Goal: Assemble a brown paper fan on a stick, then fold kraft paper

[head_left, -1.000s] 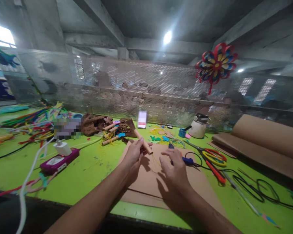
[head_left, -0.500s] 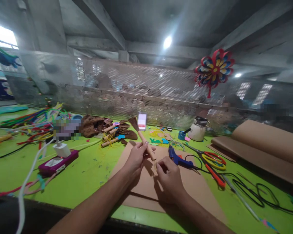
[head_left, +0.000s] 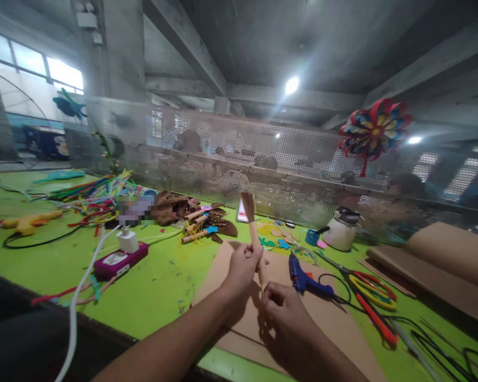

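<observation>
My left hand is closed around a thin brown paper tube, which it holds tilted upright above a brown paper sheet. The tube's upper end carries a dark brown fringed tip, like a small brush. Close below, my right hand pinches at the tube's lower end, where a thin yellowish strand hangs down. The fingers partly hide that end. A blue glue gun lies right of my hands on the brown paper sheet.
Scissors with red and yellow handles and black cable lie right. A brown paper roll and a white kettle stand beyond. Left are a purple power strip, pipe cleaners and several finished-looking tube pieces.
The tube has turned more upright, its fringed tip now in front of the phone. My right hand has closed in on its lower end. The view has swung left.
</observation>
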Demonstrator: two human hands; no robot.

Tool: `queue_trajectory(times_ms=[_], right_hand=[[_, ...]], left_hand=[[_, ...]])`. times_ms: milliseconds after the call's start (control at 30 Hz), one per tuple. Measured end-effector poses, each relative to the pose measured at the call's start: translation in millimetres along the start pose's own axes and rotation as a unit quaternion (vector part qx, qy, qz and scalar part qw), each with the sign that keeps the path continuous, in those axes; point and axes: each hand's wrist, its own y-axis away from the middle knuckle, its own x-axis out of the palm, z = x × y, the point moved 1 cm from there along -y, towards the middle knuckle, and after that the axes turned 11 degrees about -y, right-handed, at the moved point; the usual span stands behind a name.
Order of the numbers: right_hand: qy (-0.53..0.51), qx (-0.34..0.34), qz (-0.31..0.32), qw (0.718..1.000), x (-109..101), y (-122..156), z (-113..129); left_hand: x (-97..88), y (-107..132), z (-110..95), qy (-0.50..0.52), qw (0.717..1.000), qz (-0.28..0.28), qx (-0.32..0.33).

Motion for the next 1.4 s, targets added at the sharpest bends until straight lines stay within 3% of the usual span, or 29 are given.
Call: queue_trajectory(times_ms=[100,400,633,833,933,1067,1200,1300,1400], right_hand=[[-0.002,0.023,0.022,0.999,-0.9,-0.3,-3.0],[0.109,-0.025,0.054,0.992,-5.0,2.1,6.6],[0.11,-0.028,0.06,0.992,-2.2,9.2,10.2],[0.171,-0.068,-0.015,0.983,-4.1,14.8,8.3],[0.214,-0.074,0.018,0.974,-8.0,14.4,7.6],[0.284,-0.119,0.012,0.951,-14.7,10.7,15.0],[0.232,-0.249,0.018,0.94,-24.2,5.2,39.6],[0.158,-0.327,-0.079,0.928,-35.0,1.5,62.0],[0.09,-0.309,-0.198,0.926,-45.0,-4.1,74.6]], left_hand=[[1.3,2.5,-1.4,-0.011,1.0,-0.004,0.01],[1.8,7.0,-9.1,-0.038,0.999,-0.001,0.023],[4.2,12.7,-13.3,-0.022,1.0,0.002,0.021],[2.1,6.8,-4.5,-0.096,0.993,-0.016,0.064],[2.3,8.4,-6.5,-0.133,0.988,-0.024,0.079],[1.9,15.1,-14.9,-0.183,0.977,-0.038,0.1],[0.2,20.4,-16.3,-0.238,0.958,-0.033,0.157],[0.1,23.1,-12.3,-0.295,0.933,-0.025,0.202],[1.3,25.2,-7.6,-0.363,0.894,-0.021,0.261]])
